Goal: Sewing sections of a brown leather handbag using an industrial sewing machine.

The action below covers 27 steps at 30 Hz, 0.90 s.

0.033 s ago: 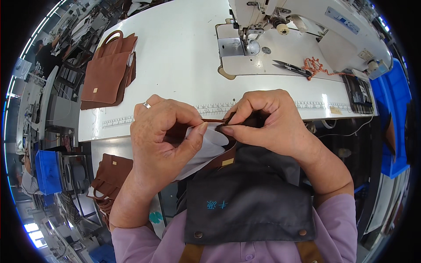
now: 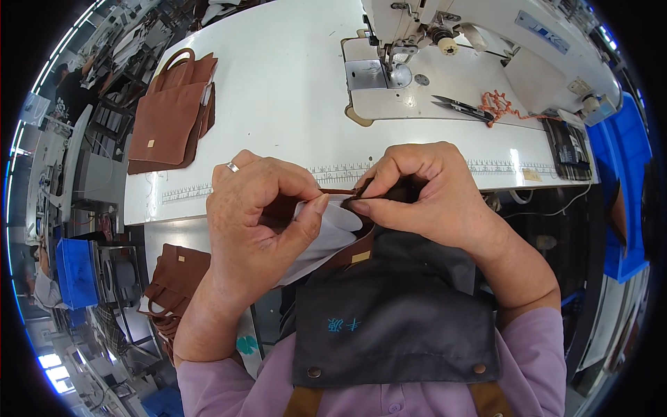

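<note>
Between my hands, at the table's front edge, is a brown bag piece (image 2: 351, 251) with a pale lining and a small gold plate. My left hand (image 2: 264, 215), with a ring on one finger, pinches the piece's upper edge between thumb and forefinger. Close beside it, my right hand (image 2: 420, 187) pinches the same edge, along with a dark strip whose kind I cannot make out. The fingertips are a short gap apart. Much of the piece is hidden behind my left hand.
A sewing machine (image 2: 486, 35) stands at the back right, with black snips (image 2: 462, 108) and orange thread (image 2: 500, 105) by it. Brown handbags (image 2: 167, 121) lie at the table's left; more brown bags (image 2: 177, 278) hang lower left. A blue bin (image 2: 625, 187) is at far right.
</note>
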Motion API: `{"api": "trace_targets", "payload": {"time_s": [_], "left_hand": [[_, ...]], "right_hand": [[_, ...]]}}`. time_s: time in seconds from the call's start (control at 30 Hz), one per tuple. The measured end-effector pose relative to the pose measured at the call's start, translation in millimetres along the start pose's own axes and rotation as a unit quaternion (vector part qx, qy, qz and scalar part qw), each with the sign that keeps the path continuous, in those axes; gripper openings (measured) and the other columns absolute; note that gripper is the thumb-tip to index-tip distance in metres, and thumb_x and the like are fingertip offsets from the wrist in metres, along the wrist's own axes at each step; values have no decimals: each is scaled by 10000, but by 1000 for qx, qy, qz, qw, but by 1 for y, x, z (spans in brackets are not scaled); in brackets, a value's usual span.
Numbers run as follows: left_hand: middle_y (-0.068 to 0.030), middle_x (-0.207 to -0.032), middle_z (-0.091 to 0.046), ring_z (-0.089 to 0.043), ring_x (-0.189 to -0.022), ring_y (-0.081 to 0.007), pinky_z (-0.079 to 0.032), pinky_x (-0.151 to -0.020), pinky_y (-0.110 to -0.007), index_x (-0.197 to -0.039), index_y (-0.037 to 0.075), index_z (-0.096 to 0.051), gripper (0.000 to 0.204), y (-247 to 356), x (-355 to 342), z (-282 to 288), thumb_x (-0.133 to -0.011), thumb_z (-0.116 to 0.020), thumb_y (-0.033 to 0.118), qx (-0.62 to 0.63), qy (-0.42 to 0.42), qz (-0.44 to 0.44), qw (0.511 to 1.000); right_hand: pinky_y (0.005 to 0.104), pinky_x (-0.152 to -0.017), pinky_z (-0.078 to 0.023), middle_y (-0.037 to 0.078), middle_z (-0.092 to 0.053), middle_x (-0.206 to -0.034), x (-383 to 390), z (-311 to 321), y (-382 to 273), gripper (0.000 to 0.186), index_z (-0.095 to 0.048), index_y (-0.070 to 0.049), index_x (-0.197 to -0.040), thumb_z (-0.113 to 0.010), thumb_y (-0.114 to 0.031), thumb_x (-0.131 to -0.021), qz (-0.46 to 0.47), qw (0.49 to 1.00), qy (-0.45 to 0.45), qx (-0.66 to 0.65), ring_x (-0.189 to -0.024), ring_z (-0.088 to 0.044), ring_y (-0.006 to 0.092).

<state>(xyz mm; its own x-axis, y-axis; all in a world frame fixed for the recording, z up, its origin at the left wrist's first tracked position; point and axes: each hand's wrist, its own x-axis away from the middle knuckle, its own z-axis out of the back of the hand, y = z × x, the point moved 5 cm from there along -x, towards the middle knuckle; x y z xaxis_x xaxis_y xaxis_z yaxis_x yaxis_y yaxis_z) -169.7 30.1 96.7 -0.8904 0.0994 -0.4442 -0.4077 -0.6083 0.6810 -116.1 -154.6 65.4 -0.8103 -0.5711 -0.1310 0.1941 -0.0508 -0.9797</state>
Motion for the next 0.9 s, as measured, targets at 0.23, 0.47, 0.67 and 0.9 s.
{"api": "trace_targets", "payload": {"time_s": [0.23, 0.47, 0.67, 0.9], "left_hand": [[39, -778, -668, -514, -683, -143, -312, -716, -330, -761, 131, -640, 165, -2, -2, -1, -724, -776, 45, -5, 3, -1, 1000], [40, -778, -672, -522, -696, -140, -314, -718, -328, -763, 132, -651, 158, -3, -3, -4, -721, -774, 41, -4, 6, 6, 1000], [41, -787, -678, -539, -711, -146, -324, -743, -335, -797, 134, -667, 157, -8, 0, -4, -726, -779, 50, 9, -2, 15, 1000], [31, -821, -671, -559, -845, -169, -297, -882, -363, -898, 128, -686, 153, -6, 0, 5, -768, -756, 89, 9, 38, 49, 998]], "right_hand": [[231, -607, -492, 41, -693, -724, -2, 1, 3, 155, -653, 0, -750, -784, -75, -789, -13, 1000, -3, -10, -660, -607, 55], [227, -632, -489, 41, -689, -751, -4, -3, -1, 143, -660, 9, -803, -780, -68, -814, -11, 998, 7, -62, -710, -616, 65], [227, -632, -496, 39, -691, -777, -7, -5, -3, 115, -700, 17, -891, -771, -61, -845, -43, 999, -24, -2, -711, -626, 68], [207, -620, -470, 24, -676, -766, -8, -8, -7, 72, -704, 15, -882, -751, -34, -858, 4, 999, -17, 48, -695, -615, 56]]}}
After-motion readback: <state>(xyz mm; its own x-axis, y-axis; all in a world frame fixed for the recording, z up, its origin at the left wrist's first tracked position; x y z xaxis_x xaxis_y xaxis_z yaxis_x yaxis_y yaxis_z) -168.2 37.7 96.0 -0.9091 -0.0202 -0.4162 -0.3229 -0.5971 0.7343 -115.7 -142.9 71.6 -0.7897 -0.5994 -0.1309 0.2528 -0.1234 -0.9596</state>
